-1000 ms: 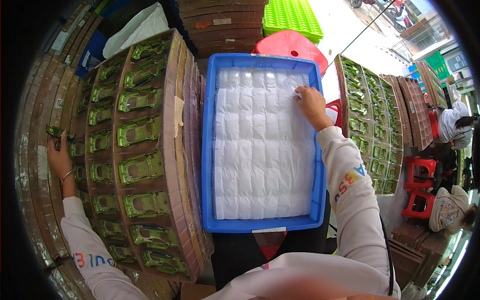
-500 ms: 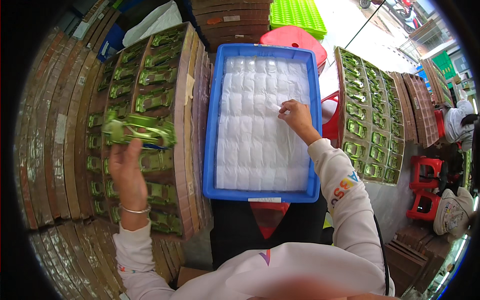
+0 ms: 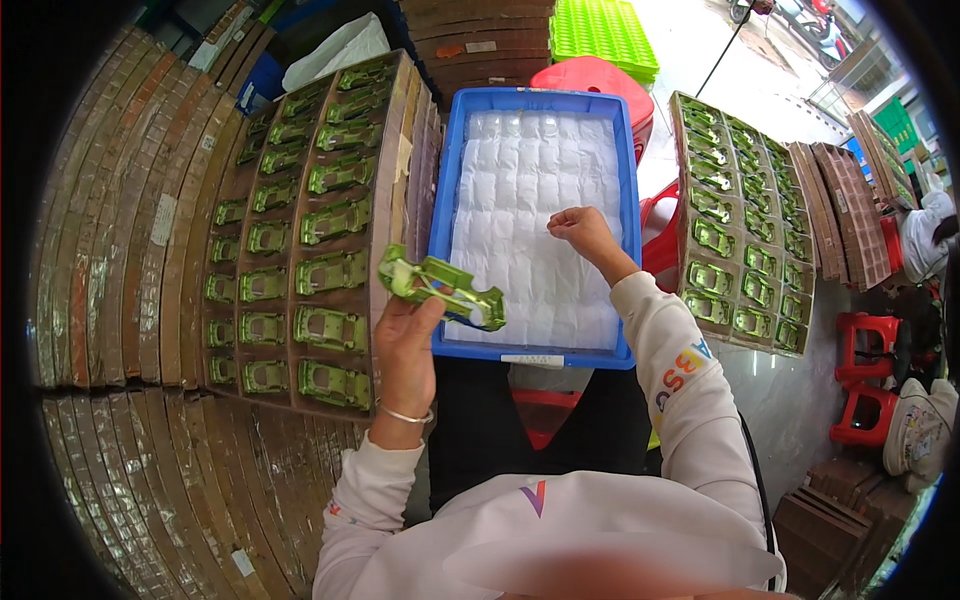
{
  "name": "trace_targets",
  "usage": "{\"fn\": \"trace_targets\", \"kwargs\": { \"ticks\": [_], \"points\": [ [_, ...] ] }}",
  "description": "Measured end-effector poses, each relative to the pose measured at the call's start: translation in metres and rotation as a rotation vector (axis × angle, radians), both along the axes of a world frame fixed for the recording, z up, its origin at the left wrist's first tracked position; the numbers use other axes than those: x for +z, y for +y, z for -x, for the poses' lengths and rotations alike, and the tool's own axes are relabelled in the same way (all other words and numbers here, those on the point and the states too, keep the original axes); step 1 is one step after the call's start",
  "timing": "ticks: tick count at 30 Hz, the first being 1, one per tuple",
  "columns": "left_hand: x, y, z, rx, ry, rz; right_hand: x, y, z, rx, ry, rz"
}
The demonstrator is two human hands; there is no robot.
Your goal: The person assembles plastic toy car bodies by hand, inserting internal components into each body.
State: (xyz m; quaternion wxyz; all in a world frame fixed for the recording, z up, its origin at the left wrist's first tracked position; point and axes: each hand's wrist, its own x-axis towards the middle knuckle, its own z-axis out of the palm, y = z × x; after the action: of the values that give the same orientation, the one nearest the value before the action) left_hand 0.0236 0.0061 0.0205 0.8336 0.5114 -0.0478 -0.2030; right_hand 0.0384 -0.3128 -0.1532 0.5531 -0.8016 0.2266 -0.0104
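Observation:
My left hand [image 3: 405,350] is closed around a glossy green toy car body shell [image 3: 450,288], held raised over the near left corner of a blue plastic crate [image 3: 437,230]. Soft white wrapped packets [image 3: 510,210] lie in close rows inside the crate. Over the crate's right half, my right hand [image 3: 588,235] has its thumb and fingers pinched together; whatever is in them, if anything, is too small to make out. Left of the crate, a brown compartment tray [image 3: 292,230] holds many similar green shells, one per compartment.
A second compartment tray [image 3: 682,190] of green shells stands to the right. Stacked brown trays [image 3: 110,230] line the left side. Behind the crate are a red plastic stool [image 3: 600,76] and bright green trays [image 3: 605,40]. More red stools [image 3: 862,345] stand far right.
My left hand has carried the green shell rightward from above the left tray to the crate's near left corner. My right hand has shifted slightly left and nearer. The whole view has shifted a little.

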Motion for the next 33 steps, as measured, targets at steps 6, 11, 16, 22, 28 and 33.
{"fn": "trace_targets", "kwargs": {
  "ticks": [6, 11, 16, 22, 28, 33],
  "points": [
    [-0.017, 0.002, 0.014, -0.009, 0.056, -0.012, 0.035, 0.020, 0.007, -0.079, -0.026, -0.055],
    [-0.022, -0.002, 0.016, -0.089, 0.224, 0.206, 0.087, 0.053, 0.035, -0.061, -0.202, -0.432],
    [-0.044, 0.002, 0.017, -0.157, 0.395, 0.336, 0.147, 0.096, 0.081, -0.002, -0.267, -0.449],
    [-0.036, -0.002, 0.023, -0.152, 0.462, 0.522, 0.198, 0.139, 0.128, 0.117, -0.410, -0.071],
    [-0.036, -0.007, 0.029, -0.186, 0.538, 0.587, 0.196, 0.168, 0.145, 0.367, -0.739, 0.565],
    [-0.032, -0.010, 0.038, -0.161, 0.542, 0.502, 0.181, 0.172, 0.142, 0.409, -0.760, 0.818]
  ]
}}
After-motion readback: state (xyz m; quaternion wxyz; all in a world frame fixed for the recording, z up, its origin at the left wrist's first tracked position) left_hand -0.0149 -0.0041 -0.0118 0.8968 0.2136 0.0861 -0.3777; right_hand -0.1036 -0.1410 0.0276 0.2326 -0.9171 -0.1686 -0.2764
